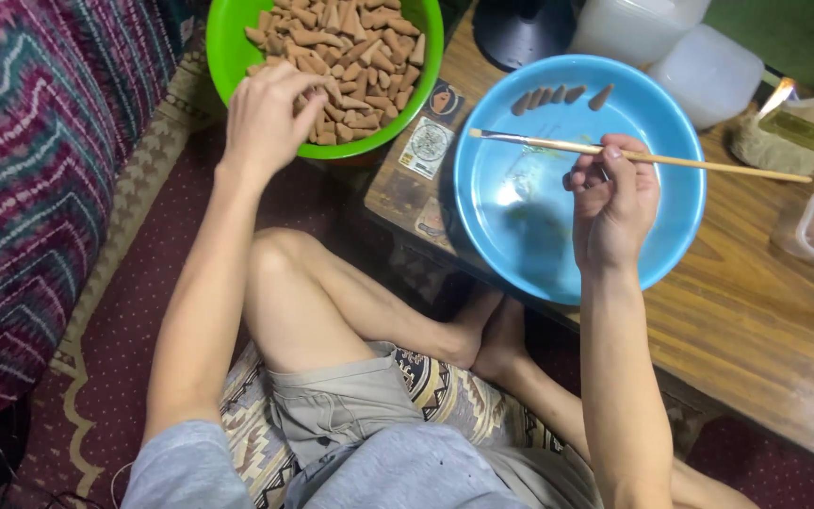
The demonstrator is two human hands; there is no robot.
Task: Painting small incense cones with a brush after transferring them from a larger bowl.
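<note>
Head view, left hand (pixel 270 118) in green bowl (pixel 228 47), right hand (pixel 614 203) holding brush (pixel 708 162)

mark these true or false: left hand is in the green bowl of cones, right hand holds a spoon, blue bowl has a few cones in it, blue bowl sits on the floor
1. The left hand reaches into the green bowl of brown cones. True.
2. The right hand holds a spoon. False: it holds a thin paintbrush over the blue bowl.
3. The blue bowl has a few cones in it. True: a short row of cones lies near its far rim.
4. The blue bowl sits on the floor. False: it rests on the low wooden table.
</note>
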